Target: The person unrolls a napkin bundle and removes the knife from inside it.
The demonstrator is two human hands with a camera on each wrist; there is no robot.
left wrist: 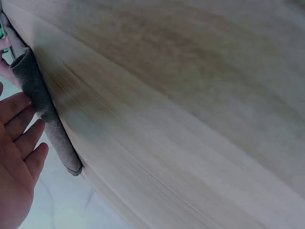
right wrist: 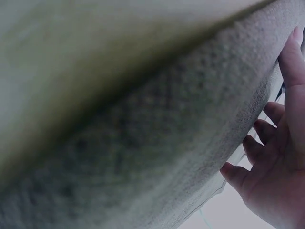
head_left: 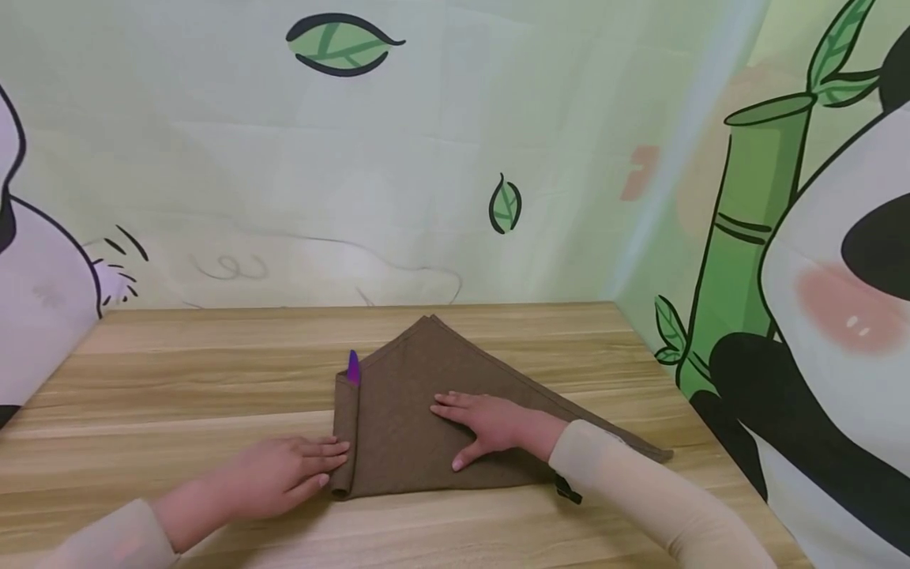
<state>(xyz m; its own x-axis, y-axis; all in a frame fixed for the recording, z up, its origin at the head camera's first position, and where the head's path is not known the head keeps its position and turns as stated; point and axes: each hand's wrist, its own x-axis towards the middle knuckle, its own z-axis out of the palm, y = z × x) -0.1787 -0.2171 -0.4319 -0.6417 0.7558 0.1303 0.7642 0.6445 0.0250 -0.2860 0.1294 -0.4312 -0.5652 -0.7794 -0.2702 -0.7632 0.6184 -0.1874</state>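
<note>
A brown cloth [head_left: 405, 427] lies on the wooden table, its far edge rising to a peak and its right side tapering to a point. Its left edge is rolled into a narrow tube [head_left: 346, 419], with a purple tip [head_left: 353, 368] sticking out at the far end. The left hand [head_left: 273, 476] rests its extended fingers on the near part of the roll; in the left wrist view those fingers touch the rolled cloth [left wrist: 47, 109]. Spread flat on the middle of the cloth is the right hand [head_left: 490, 427], also beside the cloth [right wrist: 190, 119] in the right wrist view.
Under the right forearm, a small black item [head_left: 567, 490] shows at the cloth's near edge. The wooden table [head_left: 213, 363] reaches back to a wall covering [head_left: 398, 158] printed with leaves, bamboo and pandas.
</note>
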